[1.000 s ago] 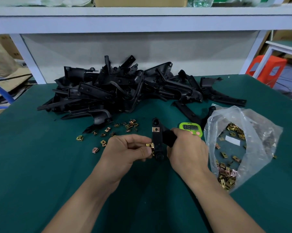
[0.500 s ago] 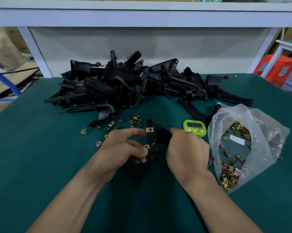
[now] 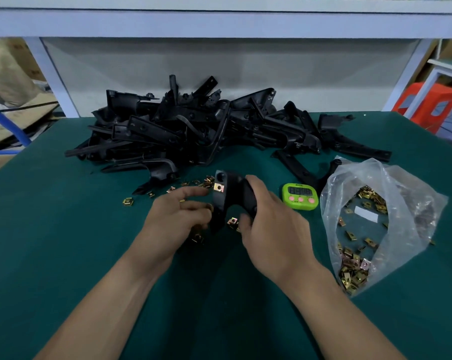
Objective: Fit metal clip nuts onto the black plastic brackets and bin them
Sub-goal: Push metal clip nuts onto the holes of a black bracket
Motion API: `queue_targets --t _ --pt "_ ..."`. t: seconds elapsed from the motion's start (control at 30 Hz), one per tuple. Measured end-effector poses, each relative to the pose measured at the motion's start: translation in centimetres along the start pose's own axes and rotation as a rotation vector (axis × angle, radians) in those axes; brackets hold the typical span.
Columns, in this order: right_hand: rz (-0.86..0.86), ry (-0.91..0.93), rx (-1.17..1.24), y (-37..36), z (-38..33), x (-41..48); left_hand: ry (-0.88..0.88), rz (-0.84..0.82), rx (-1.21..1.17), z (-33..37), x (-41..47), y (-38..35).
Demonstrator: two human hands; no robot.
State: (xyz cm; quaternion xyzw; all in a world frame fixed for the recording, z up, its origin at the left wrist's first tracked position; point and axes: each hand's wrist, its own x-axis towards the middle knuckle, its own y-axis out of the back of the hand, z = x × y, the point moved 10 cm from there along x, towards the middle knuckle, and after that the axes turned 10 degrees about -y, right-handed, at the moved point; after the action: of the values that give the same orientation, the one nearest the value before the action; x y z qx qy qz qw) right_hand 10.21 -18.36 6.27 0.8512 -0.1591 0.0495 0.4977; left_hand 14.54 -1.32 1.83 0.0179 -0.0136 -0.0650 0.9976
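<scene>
My right hand (image 3: pixel 269 229) grips a black plastic bracket (image 3: pixel 232 196) upright above the green table. One brass clip nut (image 3: pixel 219 187) sits fitted near the bracket's top end. Another clip nut (image 3: pixel 232 222) shows beside its lower end, by my right thumb. My left hand (image 3: pixel 178 219) is left of the bracket, its loosely spread fingertips touching the lower arm; the motion blur hides whether a nut is under them. A loose clip nut (image 3: pixel 197 237) lies just beneath that hand. Several more loose clip nuts (image 3: pixel 127 201) are scattered on the table behind.
A big pile of black brackets (image 3: pixel 193 131) fills the back of the green table (image 3: pixel 63 255). A green timer (image 3: pixel 299 196) stands right of my hands. Further right, an open clear bag of clip nuts (image 3: pixel 370 229). White shelf frame behind; orange stool (image 3: pixel 425 105) at far right.
My left hand has shifted from pinching a clip nut against the bracket's lower arm to lying looser beside it. The bracket is tilted and raised slightly. The camera has moved closer.
</scene>
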Motion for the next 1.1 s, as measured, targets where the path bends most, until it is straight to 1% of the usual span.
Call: queue_targets --t 0.13,0.23,0.27,0.33,0.43,0.57,0.73,0.83,0.97,1.1 --pt "-0.023 -0.051 0.105 -0.5 0.7 0.1 -0.132 0.170 0.161 1.4 -0.4 0.6" --pt "-0.038 -0.089 0.161 -0.5 1.1 0.1 -0.274 0.232 0.405 3.4 -1.7 0.0" --pt "-0.035 -0.091 0.172 -0.5 1.1 0.1 -0.304 0.261 0.456 3.8 -2.0 0.0" --pt "-0.025 -0.076 0.190 -0.6 0.7 0.0 -0.311 0.311 0.478 3.9 -2.1 0.3" --pt "-0.019 -0.056 0.203 -0.7 0.3 -0.2 -0.296 0.302 0.477 3.4 -1.9 0.2" --pt "-0.018 -0.052 0.244 -0.8 0.6 0.0 -0.329 0.279 0.498 3.4 -1.7 0.2" --pt "-0.050 -0.064 0.352 -1.2 1.5 0.8 -0.364 0.239 0.593 3.1 -1.3 -0.2" --pt "-0.105 -0.090 0.416 -1.8 2.0 1.2 -0.361 0.212 0.566 2.4 -1.0 -0.2" --pt "-0.174 -0.121 0.460 -2.2 2.5 1.6 -0.390 0.226 0.537 2.6 -1.2 -0.1" --pt "-0.267 -0.199 0.474 -1.9 2.2 1.3 -0.431 0.230 0.607 3.7 -1.7 -0.4"
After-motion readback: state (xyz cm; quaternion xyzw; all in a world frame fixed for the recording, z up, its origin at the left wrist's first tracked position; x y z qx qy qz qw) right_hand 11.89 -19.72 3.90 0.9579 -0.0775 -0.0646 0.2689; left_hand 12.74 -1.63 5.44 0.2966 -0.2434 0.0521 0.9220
